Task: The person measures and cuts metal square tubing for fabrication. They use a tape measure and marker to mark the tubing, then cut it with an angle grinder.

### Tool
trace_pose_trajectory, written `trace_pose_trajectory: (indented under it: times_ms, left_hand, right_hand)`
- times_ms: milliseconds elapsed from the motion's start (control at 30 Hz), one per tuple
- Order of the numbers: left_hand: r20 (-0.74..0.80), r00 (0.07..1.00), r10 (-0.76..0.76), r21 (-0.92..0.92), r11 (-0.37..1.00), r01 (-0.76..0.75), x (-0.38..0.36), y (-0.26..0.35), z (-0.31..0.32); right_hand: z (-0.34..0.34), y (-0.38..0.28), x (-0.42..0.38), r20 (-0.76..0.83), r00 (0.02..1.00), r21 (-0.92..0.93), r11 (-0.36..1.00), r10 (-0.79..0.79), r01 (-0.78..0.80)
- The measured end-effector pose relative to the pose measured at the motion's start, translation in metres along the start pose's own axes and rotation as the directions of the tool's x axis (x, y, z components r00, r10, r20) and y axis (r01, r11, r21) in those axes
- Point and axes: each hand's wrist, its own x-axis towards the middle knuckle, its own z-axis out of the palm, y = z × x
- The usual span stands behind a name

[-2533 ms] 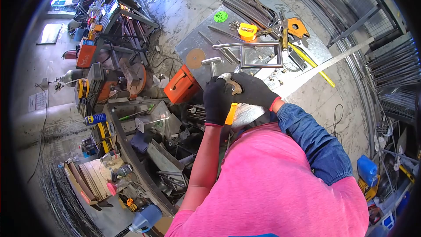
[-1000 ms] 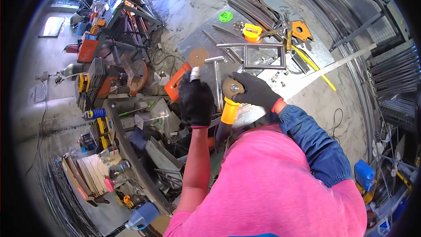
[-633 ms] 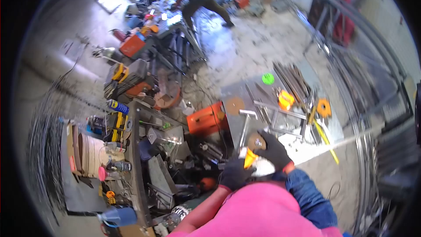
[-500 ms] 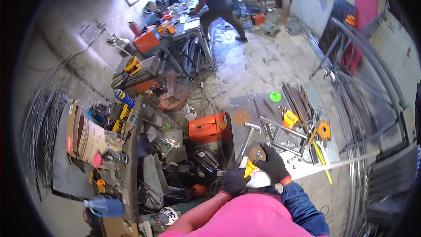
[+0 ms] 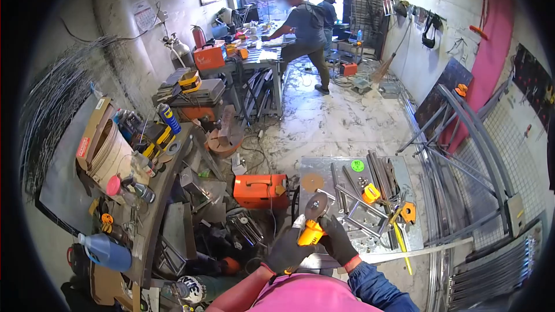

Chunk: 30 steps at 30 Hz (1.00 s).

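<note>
In front of my chest I hold a yellow-orange angle grinder (image 5: 311,233), its round, worn disc (image 5: 317,205) pointing away from me. My left hand (image 5: 287,249), in a dark glove, is wrapped around the grinder's body from the left. My right hand (image 5: 339,239), also gloved, closes against its right side just below the disc; some of its fingers are hidden. Beyond the hands, a metal-topped table (image 5: 312,166) carries a rusty disc (image 5: 312,182), a rectangular metal frame (image 5: 365,219) and a yellow tape measure (image 5: 370,193).
An orange machine case (image 5: 260,190) stands left of the table. A cluttered workbench (image 5: 167,193) runs along the left, bearing a blue jug (image 5: 107,252). Metal bars and a curved frame (image 5: 480,138) line the right. Two people work at the back, one leaning over a bench (image 5: 263,55).
My view has tilted up, showing more of the room. The grinder is in fuller view with its disc facing forward. My right hand has shifted from beside the disc to the grinder's body.
</note>
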Motion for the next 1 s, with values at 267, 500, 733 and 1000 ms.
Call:
trace_pose_trajectory:
  times_ms: [267,500,733,1000]
  left_hand:
    - [-0.040,0.977,0.208,0.051,0.977,-0.206,-0.017,-0.005,-0.051]
    - [-0.149,0.975,0.163,0.180,0.974,-0.135,0.012,0.007,-0.074]
    - [-0.080,0.955,0.286,0.125,0.953,-0.275,0.013,0.010,-0.078]
    - [-0.228,0.835,0.501,0.058,0.863,-0.502,0.002,-0.026,-0.089]
  right_hand:
    - [0.037,0.006,0.002,0.224,0.884,-0.674,0.590,-0.410,0.445]
    - [0.060,0.007,0.005,0.200,0.961,-0.630,0.726,-0.191,0.276]
    - [-0.007,0.035,0.041,0.547,0.816,-0.837,-0.147,-0.186,0.528]
    - [-0.016,0.051,0.056,0.701,0.682,-0.711,-0.270,-0.208,0.649]
